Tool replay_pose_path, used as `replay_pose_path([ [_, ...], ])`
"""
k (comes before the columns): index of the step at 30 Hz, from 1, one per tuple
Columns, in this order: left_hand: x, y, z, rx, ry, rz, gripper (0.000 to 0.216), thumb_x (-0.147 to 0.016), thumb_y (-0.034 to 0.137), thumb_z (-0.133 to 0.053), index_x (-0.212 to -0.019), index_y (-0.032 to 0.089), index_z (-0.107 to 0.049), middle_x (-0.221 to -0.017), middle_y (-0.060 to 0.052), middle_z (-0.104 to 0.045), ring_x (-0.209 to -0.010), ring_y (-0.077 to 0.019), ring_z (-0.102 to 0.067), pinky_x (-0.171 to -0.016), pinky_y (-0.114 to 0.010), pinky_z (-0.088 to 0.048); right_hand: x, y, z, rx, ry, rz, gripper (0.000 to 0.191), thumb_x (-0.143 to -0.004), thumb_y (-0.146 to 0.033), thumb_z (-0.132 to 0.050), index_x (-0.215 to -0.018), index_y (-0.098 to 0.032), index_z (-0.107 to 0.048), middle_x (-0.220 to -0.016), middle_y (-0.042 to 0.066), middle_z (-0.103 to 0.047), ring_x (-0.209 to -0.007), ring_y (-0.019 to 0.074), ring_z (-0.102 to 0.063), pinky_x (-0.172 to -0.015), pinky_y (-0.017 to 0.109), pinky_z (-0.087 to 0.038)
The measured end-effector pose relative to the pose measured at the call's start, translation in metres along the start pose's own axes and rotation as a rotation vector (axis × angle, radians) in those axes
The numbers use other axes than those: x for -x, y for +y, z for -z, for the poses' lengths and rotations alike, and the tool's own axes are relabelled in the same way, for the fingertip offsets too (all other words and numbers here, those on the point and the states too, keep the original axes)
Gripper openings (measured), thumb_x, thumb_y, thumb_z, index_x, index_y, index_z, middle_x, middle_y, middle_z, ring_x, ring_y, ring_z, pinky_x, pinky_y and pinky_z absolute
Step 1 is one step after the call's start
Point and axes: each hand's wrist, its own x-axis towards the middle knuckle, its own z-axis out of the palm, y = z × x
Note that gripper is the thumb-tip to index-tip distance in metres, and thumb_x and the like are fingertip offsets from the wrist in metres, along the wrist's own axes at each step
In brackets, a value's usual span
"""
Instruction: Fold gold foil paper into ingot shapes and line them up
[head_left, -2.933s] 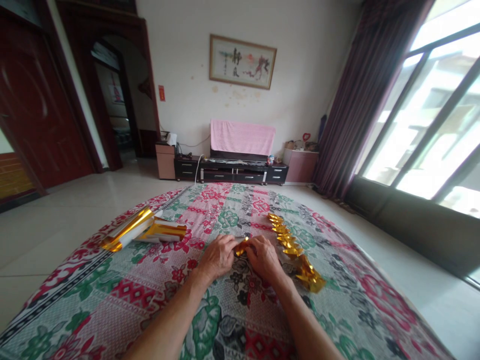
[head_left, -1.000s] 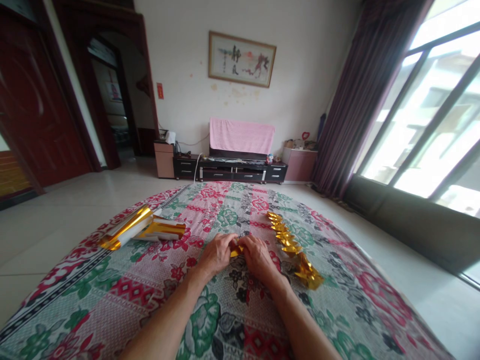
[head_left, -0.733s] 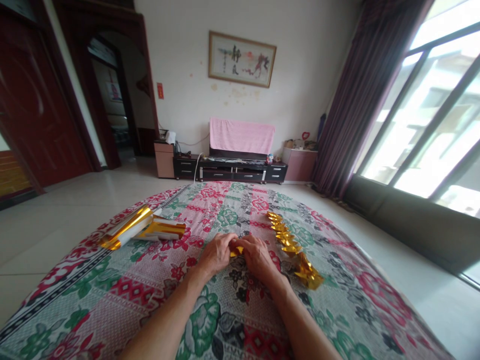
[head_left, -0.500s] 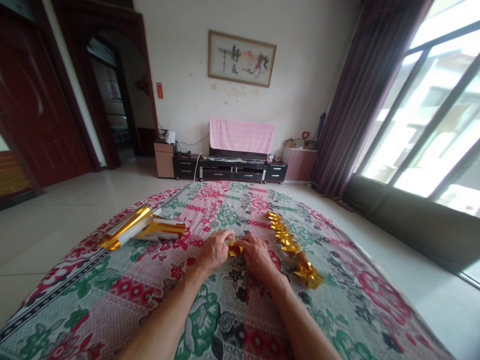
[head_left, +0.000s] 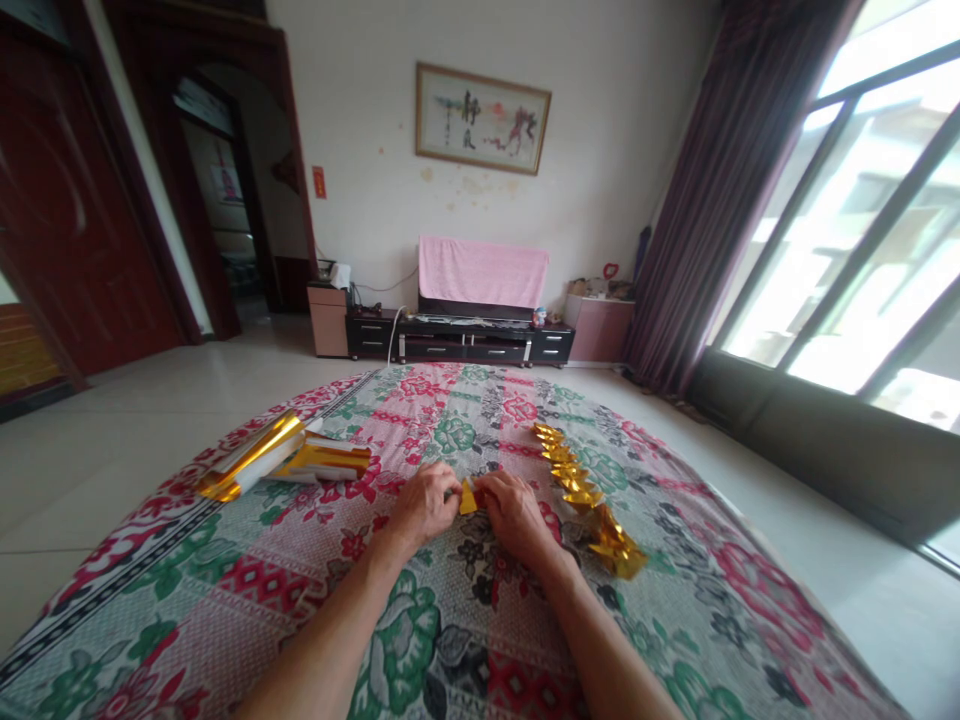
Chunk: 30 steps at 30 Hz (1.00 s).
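Left hand (head_left: 424, 505) and right hand (head_left: 514, 510) are together, low over the red, green and grey floral cloth (head_left: 450, 640) spread on the floor. Fingertips of both are closed on a small folded piece of gold foil paper (head_left: 468, 496), one hand on each side. Only a small wedge of foil shows between them; the rest is behind the fingers. Cannot tell whether the piece touches the cloth or is held just off it.

The pinch from both sides reads as a way to keep the fold from springing open: foil is stiff and slippery, so a tight two-handed hold fits. Hands kept low, probably for steadiness.

The piece sits about mid-cloth, straight ahead of the person, with both forearms converging on it.

Row of folded gold foil shapes (head_left: 581, 490): just right of the right hand, not touching it, running in a line toward the far edge of the cloth. Likely lined up so that they stay sorted and within reach.

Loose stack of flat gold foil sheets (head_left: 289, 458): near the left edge of the cloth, well apart from the left hand, some sheets curling.
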Motion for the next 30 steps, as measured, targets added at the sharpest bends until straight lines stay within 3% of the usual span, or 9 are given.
replay_pose_path([
  [15,-0.001,-0.001,0.003,0.049,-0.06,-0.089,0.022,-0.075,0.012,-0.049,-0.075,0.02,-0.069,-0.085,-0.003,-0.062,-0.086,-0.0161,-0.053,-0.083,-0.03,-0.043,0.001,0.0,0.002,0.008,-0.019,0.051,0.024,-0.085,-0.015,-0.041,-0.083,-0.024,-0.064,-0.096,0.001,-0.06,-0.091,0.0152,-0.049,-0.081,0.027,-0.031],
  [21,-0.002,-0.005,0.003,0.056,-0.098,-0.089,0.021,-0.074,0.014,-0.05,-0.078,0.02,-0.07,-0.087,-0.003,-0.063,-0.087,-0.0159,-0.054,-0.084,-0.029,-0.043,0.0,-0.005,0.005,0.034,-0.01,0.083,0.023,-0.082,-0.013,-0.045,-0.086,-0.023,-0.066,-0.101,0.003,-0.059,-0.095,0.0173,-0.048,-0.084,0.031,-0.031],
  [27,-0.002,-0.009,0.0,0.045,-0.078,-0.092,0.02,-0.073,0.013,-0.052,-0.08,0.02,-0.069,-0.088,-0.002,-0.063,-0.087,-0.0155,-0.054,-0.084,-0.028,-0.043,0.0,-0.006,0.002,-0.109,-0.028,0.19,0.035,-0.079,-0.004,-0.041,-0.097,-0.022,-0.064,-0.096,0.005,-0.061,-0.091,0.0155,-0.052,-0.084,0.029,-0.036],
  [30,-0.002,-0.011,-0.001,0.08,-0.062,-0.099,0.021,-0.072,0.011,-0.052,-0.081,0.02,-0.069,-0.087,-0.002,-0.064,-0.087,-0.0153,-0.054,-0.084,-0.028,-0.043,0.0,-0.005,0.0,-0.149,-0.01,0.209,0.03,-0.079,-0.007,-0.043,-0.097,-0.02,-0.064,-0.096,0.005,-0.06,-0.091,0.0152,-0.053,-0.084,0.029,-0.038],
])
